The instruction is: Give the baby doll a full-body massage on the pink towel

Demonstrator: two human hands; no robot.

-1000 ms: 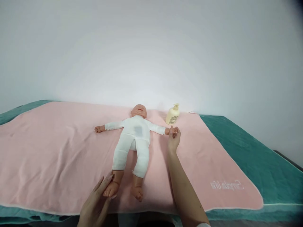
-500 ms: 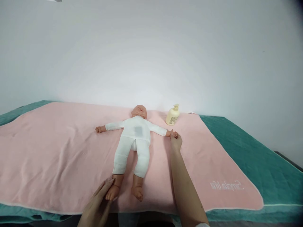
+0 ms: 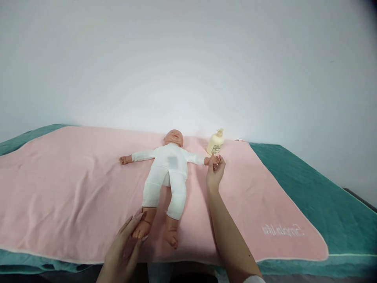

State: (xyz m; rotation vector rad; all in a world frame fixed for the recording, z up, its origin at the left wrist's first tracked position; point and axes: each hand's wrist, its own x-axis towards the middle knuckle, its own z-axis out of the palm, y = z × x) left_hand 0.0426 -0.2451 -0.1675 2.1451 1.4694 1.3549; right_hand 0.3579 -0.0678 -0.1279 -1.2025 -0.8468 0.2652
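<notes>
A baby doll (image 3: 173, 169) in a white cloth suit lies on its back, head towards the wall, arms spread wide. My left hand (image 3: 123, 245) is closed round the doll's foot (image 3: 143, 227) on the left, fingers along the ankle and thumb at the toes. Between the thumb and fingers of my right hand (image 3: 216, 175) is the doll's small hand (image 3: 212, 159) on the right. The doll's other foot (image 3: 171, 234) rests on the pink blanket (image 3: 73, 188), and its other hand (image 3: 126, 159) lies out to the left, untouched.
Just behind my right hand stands a cream pump bottle (image 3: 215, 143). The blanket has white lettering at its near right corner and covers much of a green padded surface (image 3: 318, 192). A pale wall (image 3: 188, 67) rises along the back.
The foot in my left hand has risen a little, bending that leg slightly. My right hand has lifted the doll's hand slightly and turned it, and its fingers now show more.
</notes>
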